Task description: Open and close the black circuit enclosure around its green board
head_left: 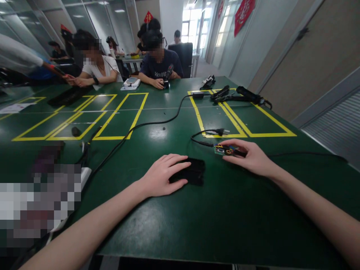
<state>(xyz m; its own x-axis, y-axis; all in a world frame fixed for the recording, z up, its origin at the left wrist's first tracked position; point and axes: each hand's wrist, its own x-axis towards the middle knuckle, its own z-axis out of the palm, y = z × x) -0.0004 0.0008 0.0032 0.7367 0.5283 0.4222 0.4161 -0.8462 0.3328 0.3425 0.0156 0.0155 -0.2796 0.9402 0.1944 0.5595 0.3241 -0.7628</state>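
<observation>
My left hand (163,174) lies on a flat black case (194,171) on the green table (180,221), fingers curled over its near-left edge. My right hand (250,155) rests to the right of it, fingers closed on a small circuit board (223,150) with coloured parts. A thin black cable (202,137) loops from that board toward a plug (221,131) just beyond it.
Yellow tape boxes (242,120) mark the table. A long black cable (146,125) runs across the middle. Black tools (239,96) lie at the far right. A white power strip (84,174) sits at the left. Other people sit working at the far edge.
</observation>
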